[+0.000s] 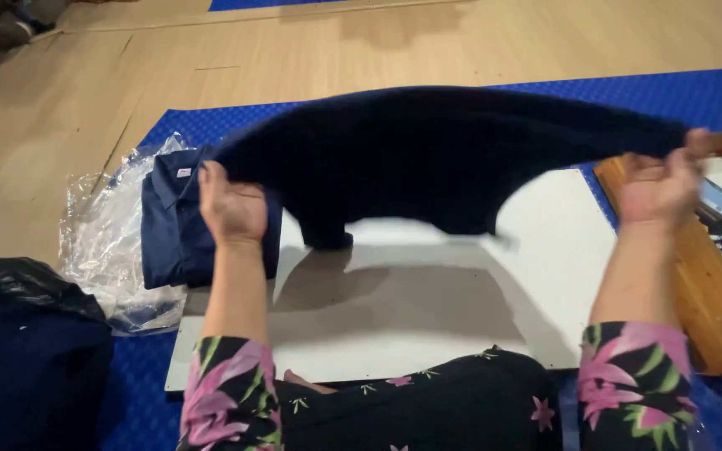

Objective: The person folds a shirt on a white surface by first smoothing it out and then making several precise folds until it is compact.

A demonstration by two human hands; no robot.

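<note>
Hands (231, 209) (660, 185) hold navy garment (428, 154) above board (428, 309).

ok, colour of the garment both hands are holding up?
Dark navy, plain, no visible pattern. The garment hangs between the left hand and right hand; head view.

Dark navy garment (428, 159), plain, no pattern, stretched over a white board (461, 309). Under the board, a bright blue mat (712, 92) with a fine textured surface. Beyond that, pale wood-grain floor (127, 83). At the left, a folded navy shirt (169, 225) with a small white neck label, on clear plastic wrap (102, 242). Sleeves (227, 392) are black, printed with pink and green flowers. A brown wooden piece (712, 284) at the right, a black bag (18, 284) at the far left.
</note>
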